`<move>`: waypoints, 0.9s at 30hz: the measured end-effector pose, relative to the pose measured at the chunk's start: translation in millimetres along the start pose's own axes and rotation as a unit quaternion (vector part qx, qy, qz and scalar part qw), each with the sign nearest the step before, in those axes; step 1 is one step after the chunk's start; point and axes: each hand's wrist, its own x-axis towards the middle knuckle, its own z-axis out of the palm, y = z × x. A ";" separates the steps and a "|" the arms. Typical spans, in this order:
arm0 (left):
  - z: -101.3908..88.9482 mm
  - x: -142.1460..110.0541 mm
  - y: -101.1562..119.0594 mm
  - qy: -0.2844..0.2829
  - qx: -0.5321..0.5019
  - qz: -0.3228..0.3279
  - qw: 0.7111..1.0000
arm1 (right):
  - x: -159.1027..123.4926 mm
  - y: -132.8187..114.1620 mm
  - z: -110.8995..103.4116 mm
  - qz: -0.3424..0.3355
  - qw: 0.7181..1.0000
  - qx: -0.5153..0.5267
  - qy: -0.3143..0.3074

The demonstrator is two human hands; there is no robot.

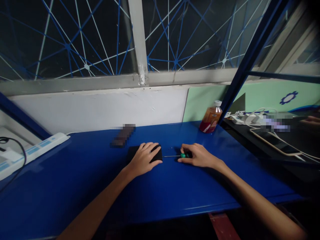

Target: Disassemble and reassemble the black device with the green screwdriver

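A black, flat, box-like object [157,154] lies on the blue table; its exact kind cannot be made out. My left hand [145,157] holds it down, fingers over the top and thumb along the near edge, hiding much of it. In my right hand [198,155] is a screwdriver [172,156] with a green and black handle, pinched between thumb and fingers. Its thin metal shaft lies level and points left, with the tip at the right side of the black object. Whether the tip sits in a screw is too small to tell.
The blue tabletop [160,193] carries a blurred dark item [123,136] behind my left hand and a drink bottle [211,116] at the back right. A white power strip [35,151] lies at the left. On a dark desk to the right are a phone [273,141], cables and another person's hand [312,121].
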 end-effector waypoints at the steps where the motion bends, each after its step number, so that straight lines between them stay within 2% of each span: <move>1: -0.3 0.2 0.2 -0.002 0.000 -0.001 1.000 | -0.2 -1.0 -1.1 0.000 1.000 0.000 0.003; 6: -2.0 0.7 1.1 -0.011 0.007 -0.001 1.000 | -0.5 1.5 -4.6 -0.001 1.000 0.010 -0.007; 12: -0.6 -0.2 0.0 0.006 -0.002 0.004 1.000 | 1.4 9.3 -0.5 -0.002 1.000 -0.002 -0.004; 15: 0.0 -0.3 -0.2 0.007 -0.004 0.003 1.000 | 1.3 5.6 0.9 0.009 1.000 0.001 -0.015; 21: -0.4 -0.4 0.4 0.000 -0.001 0.001 1.000 | -0.7 -2.5 -4.8 -0.007 1.000 0.025 0.002; 27: 0.1 -0.9 -0.2 -0.003 0.002 0.003 1.000 | 1.3 8.2 -3.6 -0.022 0.999 0.016 -0.017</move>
